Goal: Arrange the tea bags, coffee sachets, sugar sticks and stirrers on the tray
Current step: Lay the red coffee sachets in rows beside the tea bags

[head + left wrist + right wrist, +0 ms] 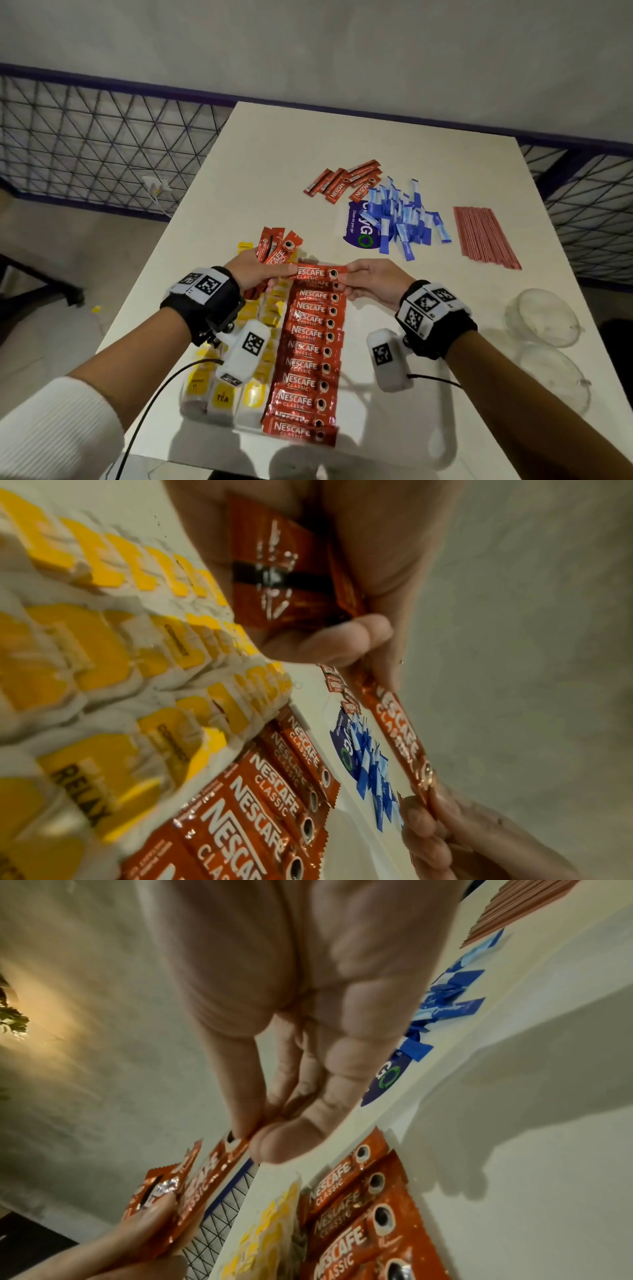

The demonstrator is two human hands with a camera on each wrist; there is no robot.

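A red Nescafé coffee sachet [320,273] hangs level just above the far end of a column of coffee sachets [308,349] laid flat. My left hand [274,274] pinches its left end and also grips a bunch of spare sachets [274,246] in the palm. My right hand [356,274] pinches its right end between thumb and fingers. Yellow tea bags [239,387] stand in rows left of the column. The white tray under them barely stands out from the table. The wrist views show the same sachet [397,731] [212,1172] held at both ends.
Loose coffee sachets [346,183] lie at the far middle of the table, with a heap of blue sugar sticks [404,219] on a blue card [358,228]. Red stirrers [484,236] lie at the right. Clear plastic bowls [544,318] sit by the right edge. A wire fence [85,137] stands beyond.
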